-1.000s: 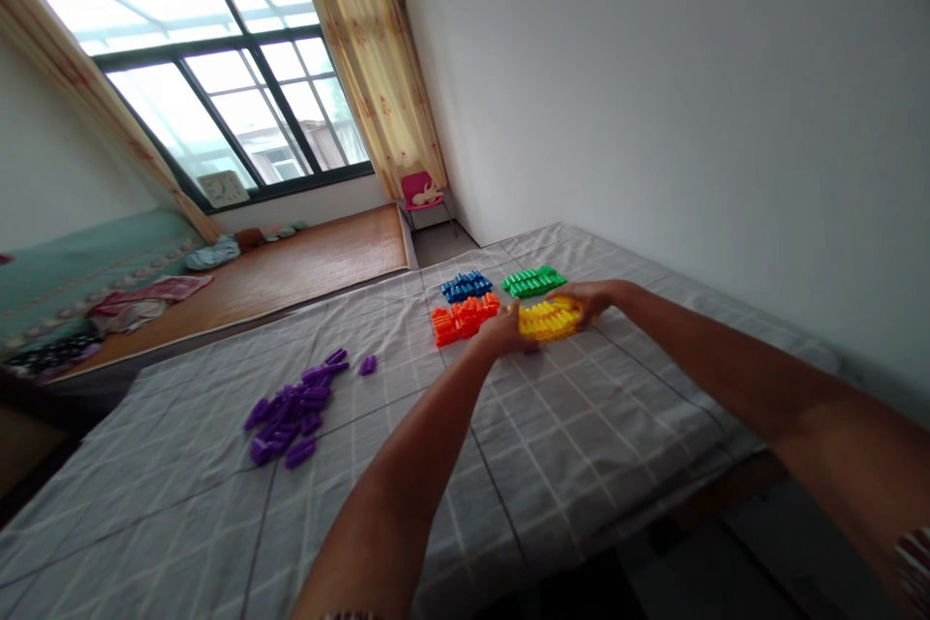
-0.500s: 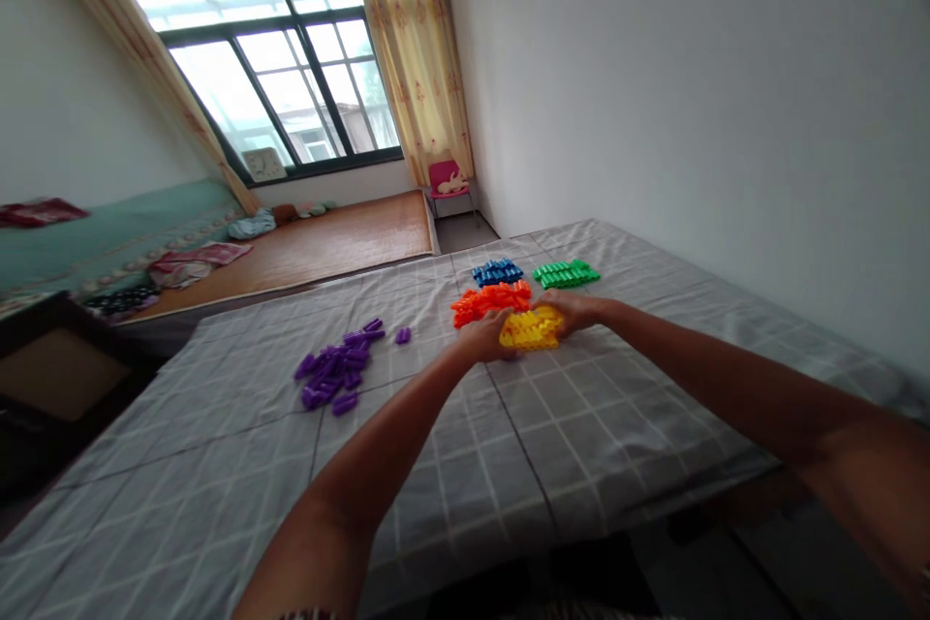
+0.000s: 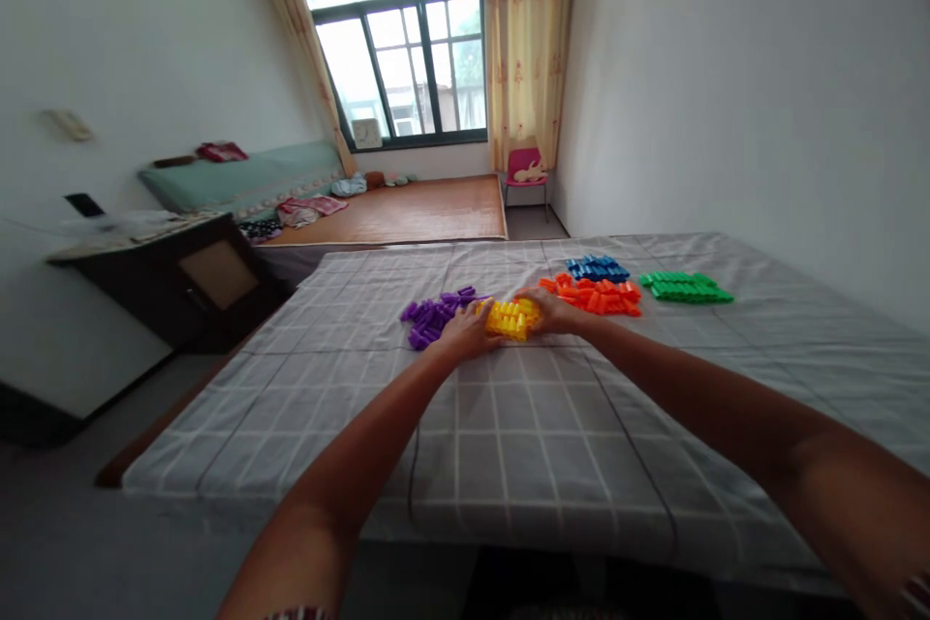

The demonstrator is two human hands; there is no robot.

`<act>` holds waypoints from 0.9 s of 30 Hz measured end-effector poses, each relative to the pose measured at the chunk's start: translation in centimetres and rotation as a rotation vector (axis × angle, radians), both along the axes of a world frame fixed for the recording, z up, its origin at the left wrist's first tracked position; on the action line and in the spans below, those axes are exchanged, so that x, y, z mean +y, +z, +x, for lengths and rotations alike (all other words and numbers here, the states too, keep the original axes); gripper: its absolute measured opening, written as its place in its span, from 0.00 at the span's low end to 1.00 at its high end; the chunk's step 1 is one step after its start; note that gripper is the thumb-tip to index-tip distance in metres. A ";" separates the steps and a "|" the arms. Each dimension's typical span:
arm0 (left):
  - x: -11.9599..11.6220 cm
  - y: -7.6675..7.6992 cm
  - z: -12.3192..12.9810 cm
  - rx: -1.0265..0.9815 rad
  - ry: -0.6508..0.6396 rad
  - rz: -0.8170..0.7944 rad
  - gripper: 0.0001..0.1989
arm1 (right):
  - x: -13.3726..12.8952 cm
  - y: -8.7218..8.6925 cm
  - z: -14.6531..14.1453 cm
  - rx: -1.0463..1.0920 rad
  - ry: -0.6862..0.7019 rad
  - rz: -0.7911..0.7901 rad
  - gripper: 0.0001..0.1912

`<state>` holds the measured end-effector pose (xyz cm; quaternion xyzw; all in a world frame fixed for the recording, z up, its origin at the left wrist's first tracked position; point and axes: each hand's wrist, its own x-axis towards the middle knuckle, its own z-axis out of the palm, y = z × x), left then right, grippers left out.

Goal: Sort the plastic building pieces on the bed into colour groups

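A cluster of small yellow plastic pieces (image 3: 511,319) sits between my two hands on the grey checked cloth. My left hand (image 3: 470,333) is curled against its left side, close to a loose heap of purple pieces (image 3: 430,320). From the right, my right hand (image 3: 552,312) presses on the cluster's other side, with some fingers hidden behind it. Just beyond that hand lie orange pieces (image 3: 597,295), grouped closely. Behind them is a blue group (image 3: 597,268), and farther right, a green group (image 3: 687,287) in rows. What exactly the pieces are is too small to tell.
The grey checked cloth (image 3: 349,407) covers a wide surface whose near edge drops off in front of me. A dark cabinet (image 3: 207,276) stands at the left. A brown-topped bed (image 3: 428,208) and a pink chair (image 3: 524,167) are by the window; a white wall (image 3: 762,97) borders the right.
Both hands have shifted the yellow cluster left across the cloth, away from the orange group and up beside the purple heap. My view has turned left.
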<state>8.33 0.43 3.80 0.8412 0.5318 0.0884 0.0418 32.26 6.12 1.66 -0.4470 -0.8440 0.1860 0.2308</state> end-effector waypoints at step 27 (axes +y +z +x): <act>1.6 0.3 -14.6 -0.845 0.531 0.139 0.30 | 1.4 5.9 -18.5 0.741 0.234 -0.718 0.45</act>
